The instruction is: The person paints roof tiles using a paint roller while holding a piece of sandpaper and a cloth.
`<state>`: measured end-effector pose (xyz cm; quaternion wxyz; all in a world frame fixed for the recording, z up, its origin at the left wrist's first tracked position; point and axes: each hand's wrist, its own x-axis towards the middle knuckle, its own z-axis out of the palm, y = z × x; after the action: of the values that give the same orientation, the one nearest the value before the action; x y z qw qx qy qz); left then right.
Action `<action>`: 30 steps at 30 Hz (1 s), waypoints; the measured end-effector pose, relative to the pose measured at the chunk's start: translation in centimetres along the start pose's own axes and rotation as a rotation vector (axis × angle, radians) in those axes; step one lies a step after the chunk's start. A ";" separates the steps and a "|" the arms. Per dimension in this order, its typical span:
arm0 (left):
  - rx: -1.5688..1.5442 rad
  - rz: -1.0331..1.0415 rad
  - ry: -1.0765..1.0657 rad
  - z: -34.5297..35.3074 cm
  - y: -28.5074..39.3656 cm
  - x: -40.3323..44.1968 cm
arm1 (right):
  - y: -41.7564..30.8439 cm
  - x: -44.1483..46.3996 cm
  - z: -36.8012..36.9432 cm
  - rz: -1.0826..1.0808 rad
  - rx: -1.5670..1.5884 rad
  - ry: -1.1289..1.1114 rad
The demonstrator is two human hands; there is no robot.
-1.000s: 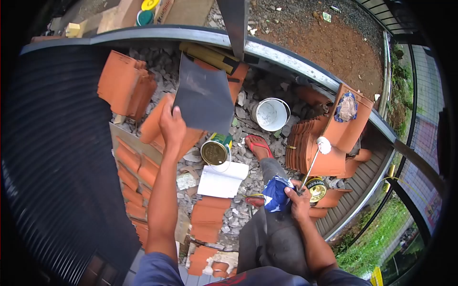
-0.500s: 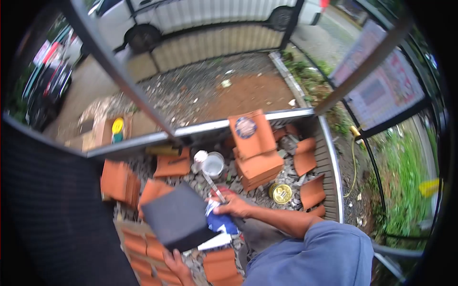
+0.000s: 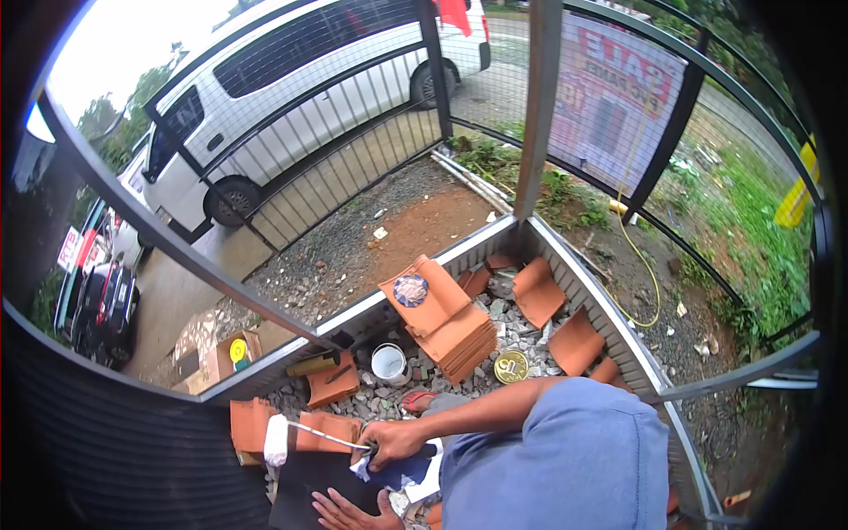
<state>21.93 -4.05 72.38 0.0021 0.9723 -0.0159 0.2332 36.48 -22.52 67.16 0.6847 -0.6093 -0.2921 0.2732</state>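
My right hand [image 3: 393, 443] is closed around the handle of a small paint roller [image 3: 276, 440], whose white head points left over the tiles. A blue and white cloth [image 3: 402, 473] hangs at the same hand. Below it, my left hand [image 3: 353, 512] has its fingers spread against a dark flat sheet [image 3: 305, 481] at the bottom of the view. A white bucket [image 3: 389, 364] stands on the gravel ahead. Right of it is a stack of orange roof tiles [image 3: 458, 340] with a round patterned bundle [image 3: 411, 291] on top. A can with a gold lid [image 3: 511, 367] sits beside the stack.
A low metal-edged wall [image 3: 442, 259] and upright posts [image 3: 534, 115] border the gravel area. Loose curved tiles [image 3: 576, 343] lie at the right. Beyond the wall are a fence, a white van [image 3: 309, 97] and a banner [image 3: 609, 97].
The view has tilted up and turned, bringing in the van and banner. The roller has swung left over the tiles. My left hand has gone from gripping the sheet's edge to lying spread on it.
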 end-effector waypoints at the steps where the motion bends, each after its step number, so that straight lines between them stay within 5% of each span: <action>1: -0.011 0.025 0.003 0.9 -0.8 0.0 | -0.8 0.1 0.3 -0.013 0.021 -0.039; 3: -0.331 -0.169 -0.246 3.6 -3.7 -0.7 | -1.7 0.5 0.3 -0.210 -0.041 -0.062; 4: -0.249 0.022 0.070 3.3 -2.2 0.4 | -3.5 0.1 -0.1 -0.191 0.024 -0.083; 8: -0.636 -0.384 -0.007 3.6 -1.1 1.5 | -5.3 2.0 -0.6 -0.117 -0.245 0.083; 9: -0.695 -0.507 0.037 4.1 -1.7 1.5 | -6.1 2.6 -0.7 -0.263 -0.250 0.180; 15: -1.158 -0.834 0.383 3.3 -4.0 0.5 | -8.0 4.0 -4.5 0.050 0.054 0.336; 18: -1.165 -0.929 0.253 2.6 -4.3 -2.3 | -8.2 3.9 -4.1 0.117 0.024 0.218; 25: -1.547 -1.019 0.336 1.6 -0.1 -1.8 | -7.0 3.0 -2.3 0.277 -0.005 0.113; 30: -1.621 -0.899 0.111 2.7 -1.4 -2.6 | -5.8 1.9 -2.5 0.296 0.047 -0.041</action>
<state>20.88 -2.62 68.81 0.7720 0.5760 0.2045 0.1742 39.70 -23.48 72.87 0.6449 -0.6237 -0.2064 0.3906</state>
